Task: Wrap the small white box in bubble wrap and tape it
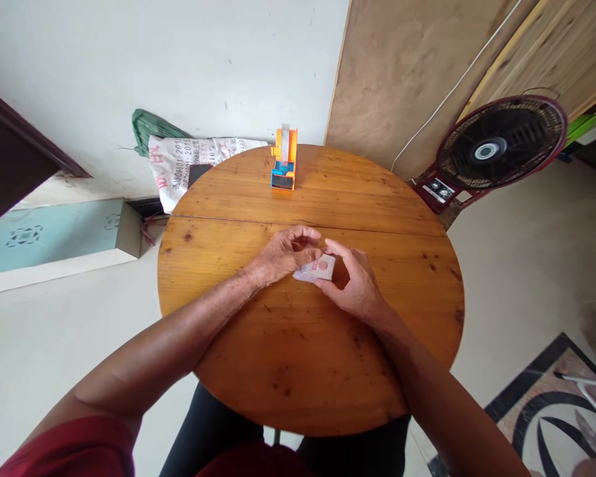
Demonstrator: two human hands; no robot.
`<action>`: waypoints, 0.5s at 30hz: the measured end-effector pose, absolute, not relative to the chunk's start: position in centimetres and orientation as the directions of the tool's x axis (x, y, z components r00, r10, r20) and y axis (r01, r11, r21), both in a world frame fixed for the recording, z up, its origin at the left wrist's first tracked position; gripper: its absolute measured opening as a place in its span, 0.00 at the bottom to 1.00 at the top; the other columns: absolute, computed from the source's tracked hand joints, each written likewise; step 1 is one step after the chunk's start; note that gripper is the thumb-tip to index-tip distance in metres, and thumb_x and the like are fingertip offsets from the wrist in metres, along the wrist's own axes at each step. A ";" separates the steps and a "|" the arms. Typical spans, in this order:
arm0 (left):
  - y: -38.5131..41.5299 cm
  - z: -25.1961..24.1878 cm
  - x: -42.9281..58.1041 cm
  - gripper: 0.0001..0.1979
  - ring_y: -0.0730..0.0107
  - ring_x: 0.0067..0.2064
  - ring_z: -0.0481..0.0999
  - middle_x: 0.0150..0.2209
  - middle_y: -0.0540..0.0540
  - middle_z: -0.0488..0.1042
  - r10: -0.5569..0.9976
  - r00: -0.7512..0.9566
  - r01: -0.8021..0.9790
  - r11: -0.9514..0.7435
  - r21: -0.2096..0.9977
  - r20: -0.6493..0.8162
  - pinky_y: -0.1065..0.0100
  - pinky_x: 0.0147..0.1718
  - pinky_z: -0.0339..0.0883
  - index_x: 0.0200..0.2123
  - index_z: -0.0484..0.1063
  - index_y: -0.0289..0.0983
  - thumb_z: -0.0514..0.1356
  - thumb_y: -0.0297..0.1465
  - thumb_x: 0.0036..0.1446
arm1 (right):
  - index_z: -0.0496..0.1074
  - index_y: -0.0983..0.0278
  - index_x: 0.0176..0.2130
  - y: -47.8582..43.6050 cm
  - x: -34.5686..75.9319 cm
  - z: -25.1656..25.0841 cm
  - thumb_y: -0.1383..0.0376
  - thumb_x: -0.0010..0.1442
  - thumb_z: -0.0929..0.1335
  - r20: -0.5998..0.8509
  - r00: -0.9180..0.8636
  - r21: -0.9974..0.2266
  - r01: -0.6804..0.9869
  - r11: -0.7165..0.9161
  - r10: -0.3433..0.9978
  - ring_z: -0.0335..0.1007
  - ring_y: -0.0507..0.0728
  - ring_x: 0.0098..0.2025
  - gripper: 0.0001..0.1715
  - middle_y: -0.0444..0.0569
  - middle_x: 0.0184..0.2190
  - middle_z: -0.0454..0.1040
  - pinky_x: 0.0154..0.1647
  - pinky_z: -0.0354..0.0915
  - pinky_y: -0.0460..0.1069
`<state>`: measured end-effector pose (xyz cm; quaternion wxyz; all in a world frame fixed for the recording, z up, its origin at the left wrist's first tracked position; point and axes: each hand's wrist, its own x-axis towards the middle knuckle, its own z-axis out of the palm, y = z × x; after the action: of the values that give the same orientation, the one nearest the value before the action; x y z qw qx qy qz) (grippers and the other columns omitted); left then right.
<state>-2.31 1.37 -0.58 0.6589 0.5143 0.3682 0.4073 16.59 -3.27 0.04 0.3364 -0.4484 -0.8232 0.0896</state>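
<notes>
A small pale box [322, 266] with reddish print, partly covered by what looks like clear film, is at the middle of the round wooden table [278, 344]. My right hand [355, 278] holds it from the right, thumb at the near edge and index finger by the far edge. From the left, my left hand [288, 252] reaches over it. That thumb lies across the box's upper left part, while the other fingers stretch out beyond it, apart from the thumb. Part of the box is hidden under my left thumb.
An orange and blue tape dispenser [284, 162] with a roll of clear tape stands near the table's far edge. Behind the table at left lies a printed white sack [179, 169] with a green bag [153, 129]. A fan [491, 149] stands to the right.
</notes>
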 end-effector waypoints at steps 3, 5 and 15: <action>1.3 -0.6 -2.3 0.23 0.73 0.33 0.75 0.39 0.46 0.76 0.890 0.442 -0.145 0.192 0.971 -0.110 0.71 0.30 0.66 0.45 0.70 0.35 0.70 0.35 0.47 | 0.60 0.58 0.60 -3.2 16.5 -0.1 0.65 0.54 0.72 0.492 -0.365 -0.435 0.683 0.586 0.790 0.73 0.63 0.48 0.36 0.51 0.48 0.77 0.50 0.66 0.59; 1.3 -0.4 -2.4 0.22 0.74 0.32 0.75 0.37 0.47 0.75 0.886 0.448 -0.144 0.207 0.968 -0.123 0.71 0.30 0.66 0.45 0.69 0.34 0.70 0.34 0.47 | 0.61 0.58 0.59 -3.1 16.4 -0.2 0.66 0.55 0.71 0.518 -0.367 -0.413 0.684 0.602 0.773 0.74 0.63 0.47 0.34 0.51 0.47 0.77 0.49 0.67 0.59; 1.6 0.2 -2.8 0.19 0.74 0.33 0.74 0.35 0.49 0.75 0.891 0.441 -0.174 0.204 0.963 -0.109 0.69 0.34 0.66 0.43 0.71 0.33 0.68 0.29 0.46 | 0.60 0.58 0.59 -3.4 16.3 0.1 0.63 0.54 0.72 0.523 -0.380 -0.406 0.677 0.614 0.763 0.73 0.64 0.49 0.36 0.53 0.50 0.76 0.52 0.65 0.61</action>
<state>-2.81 1.57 0.16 0.6876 0.4978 0.3597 0.3873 16.33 -3.43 0.11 0.3483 -0.4346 -0.8282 0.0622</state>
